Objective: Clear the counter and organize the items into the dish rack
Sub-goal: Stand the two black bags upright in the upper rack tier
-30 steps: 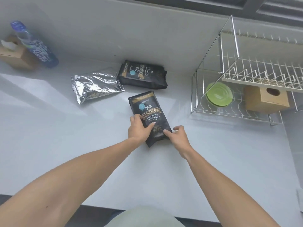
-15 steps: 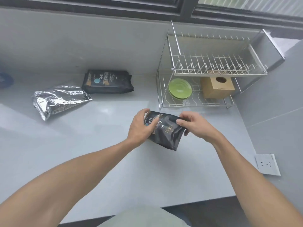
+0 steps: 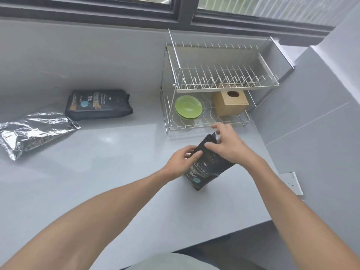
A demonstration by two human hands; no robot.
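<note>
Black pouch (image 3: 204, 168) gripped by left hand (image 3: 180, 162) and right hand (image 3: 229, 147) before dish rack (image 3: 224, 88); carrying step, apparently requiring placement on the lower tier.

Both bare forearms are reaching toward frame centre; the left hand (image 3: 182, 159) and right hand (image 3: 230, 147) are each closing fingers in a grip.

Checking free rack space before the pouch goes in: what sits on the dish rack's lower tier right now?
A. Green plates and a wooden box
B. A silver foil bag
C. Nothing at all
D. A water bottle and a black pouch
A: the lower tier of the dish rack holds stacked green plates on its left and a wooden box on its right; the upper tier holds nothing.
</note>
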